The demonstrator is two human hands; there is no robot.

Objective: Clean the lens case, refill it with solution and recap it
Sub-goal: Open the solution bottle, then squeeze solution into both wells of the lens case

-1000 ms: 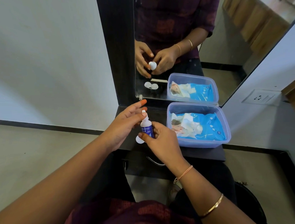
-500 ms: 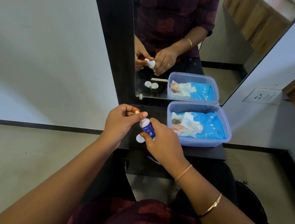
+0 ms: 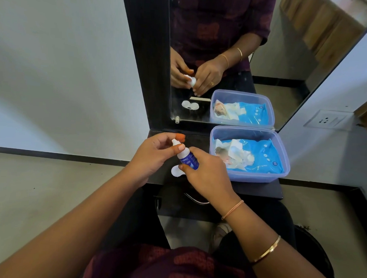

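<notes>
My R hand (image 3: 206,173) grips the solution bottle (image 3: 188,159), tip tilted up-left w/ L hand (image 3: 154,156) pinching it, lens case (image 3: 175,171) just under bottle's base.

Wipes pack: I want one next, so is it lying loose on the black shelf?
No, the wipes pack lies inside the plastic tub.

Black shelf (image 3: 258,187): blue plastic tub (image 3: 256,176) at right, white lens case (image 3: 175,171) near left, partly hidden.
</notes>
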